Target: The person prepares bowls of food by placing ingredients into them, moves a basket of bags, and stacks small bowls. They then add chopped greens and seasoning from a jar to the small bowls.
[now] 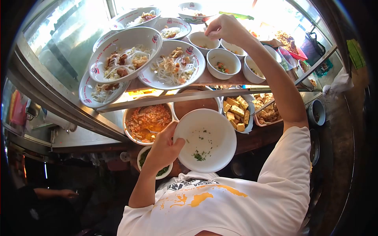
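Note:
My left hand (162,151) grips the rim of a white bowl (216,133), tilted towards me with chopped green herbs (201,155) on its inside. My right hand (227,29) reaches up to the shelf, its fingers pinched together above a small white bowl (204,42); whatever they hold is too small to make out. Beside it, another small bowl (223,64) holds orange and green bits. Under my left forearm, a bowl of chopped greens (162,171) is partly hidden.
Wide bowls of noodles (173,67) crowd the shelf's left side, some overlapping. Below the shelf rail (189,96) are a pot of red-orange food (149,120), a pot of brown liquid (197,107) and fried tofu (237,111). Another person's hand (67,194) shows at lower left.

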### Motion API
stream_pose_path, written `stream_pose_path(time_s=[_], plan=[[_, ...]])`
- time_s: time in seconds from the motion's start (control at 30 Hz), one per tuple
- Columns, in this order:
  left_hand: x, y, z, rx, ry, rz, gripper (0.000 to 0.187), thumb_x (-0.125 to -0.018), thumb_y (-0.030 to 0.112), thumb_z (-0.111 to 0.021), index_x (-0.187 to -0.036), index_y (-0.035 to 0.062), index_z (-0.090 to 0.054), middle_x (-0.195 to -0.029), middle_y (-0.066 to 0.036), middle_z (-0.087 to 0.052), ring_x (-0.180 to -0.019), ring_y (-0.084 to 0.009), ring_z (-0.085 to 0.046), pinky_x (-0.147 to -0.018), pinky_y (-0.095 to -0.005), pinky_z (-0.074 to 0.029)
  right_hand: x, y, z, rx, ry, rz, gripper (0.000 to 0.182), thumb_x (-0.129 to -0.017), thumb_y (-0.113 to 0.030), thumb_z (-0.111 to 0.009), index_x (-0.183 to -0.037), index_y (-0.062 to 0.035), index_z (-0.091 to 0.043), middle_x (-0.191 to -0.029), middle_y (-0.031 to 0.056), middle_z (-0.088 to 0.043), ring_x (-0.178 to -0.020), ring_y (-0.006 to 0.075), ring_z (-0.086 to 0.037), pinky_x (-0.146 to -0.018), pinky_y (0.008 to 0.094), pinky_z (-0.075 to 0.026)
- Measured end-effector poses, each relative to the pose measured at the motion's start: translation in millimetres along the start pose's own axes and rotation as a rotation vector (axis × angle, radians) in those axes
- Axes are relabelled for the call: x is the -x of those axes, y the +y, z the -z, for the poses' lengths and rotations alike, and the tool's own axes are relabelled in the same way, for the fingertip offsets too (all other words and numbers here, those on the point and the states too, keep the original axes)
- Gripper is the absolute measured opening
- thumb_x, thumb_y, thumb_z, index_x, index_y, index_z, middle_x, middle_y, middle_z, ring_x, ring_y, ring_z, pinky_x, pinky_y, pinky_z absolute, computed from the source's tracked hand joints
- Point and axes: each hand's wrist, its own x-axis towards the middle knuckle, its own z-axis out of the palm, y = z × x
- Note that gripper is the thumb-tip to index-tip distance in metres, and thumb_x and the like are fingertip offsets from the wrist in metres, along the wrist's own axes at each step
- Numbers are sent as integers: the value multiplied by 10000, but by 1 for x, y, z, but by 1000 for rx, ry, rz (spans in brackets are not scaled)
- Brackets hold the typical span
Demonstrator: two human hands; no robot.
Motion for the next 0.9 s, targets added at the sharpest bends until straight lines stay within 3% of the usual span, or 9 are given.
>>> stream_pose_path(time_s=[0.23,0.33,0.43,0.47,0.6,0.7,0.83,0.87,0.9], plan=[[28,-49,3,-37,44,36,320,-790,23,-544,-1106,-26,-546,-832,-77,-605,-704,-88,-536,-652,-255,-463,0,13,-3,14,32,87,134,-792,-111,-697,-882,-21,-737,-802,97,-717,-700,157,-668,-681,282,-526],[34,-50,5,-112,67,40,327,-794,44,-534,-1116,-13,-553,-797,-76,-617,-653,-98,-545,-629,-269,-468,5,45,0,12,237,174,113,-774,-168,-711,-817,-66,-734,-780,98,-699,-657,177,-628,-597,299,-473],[37,-63,9,-165,108,23,330,-793,49,-528,-1116,-11,-554,-817,-101,-638,-660,-114,-566,-630,-275,-472,37,14,41,473,116,75,98,-761,-138,-730,-828,-67,-735,-786,93,-702,-668,168,-631,-604,292,-483],[39,-69,9,-169,114,27,329,-793,51,-528,-1115,-9,-553,-817,-112,-640,-664,-119,-573,-633,-278,-474,46,38,40,93,264,117,94,-749,-76,-737,-841,-56,-733,-761,79,-692,-672,154,-626,-604,292,-493],[43,-83,8,-232,114,68,326,-797,55,-528,-1118,-1,-548,-811,-147,-644,-680,-145,-602,-646,-292,-483,62,39,31,-48,111,-211,182,-874,-101,-659,-1025,-20,-719,-882,97,-722,-836,159,-698,-798,250,-554],[44,-92,5,-298,103,100,313,-803,54,-531,-1111,3,-538,-812,-171,-643,-675,-182,-615,-655,-313,-489,79,22,19,-395,41,-139,181,-874,-81,-650,-1031,-21,-716,-909,106,-720,-876,150,-689,-817,251,-550],[49,-119,-3,-330,111,92,276,-812,51,-528,-1083,0,-519,-824,-199,-646,-699,-237,-648,-674,-349,-497,95,2,9,-27,108,26,196,-875,-92,-662,-1049,-8,-698,-968,62,-712,-830,101,-658,-727,248,-526],[51,-122,-5,-324,102,155,254,-816,51,-529,-1064,1,-506,-831,-215,-644,-758,-257,-677,-696,-369,-501,97,-30,10,-137,391,177,126,-728,-21,-737,-853,-34,-729,-734,75,-684,-644,152,-622,-590,298,-498],[54,-128,-7,-335,76,202,263,-830,62,-535,-1083,5,-494,-830,-221,-644,-777,-269,-684,-687,-375,-502,110,-42,15,-39,354,164,128,-782,-54,-711,-906,-25,-720,-774,58,-689,-683,128,-625,-618,280,-501]])
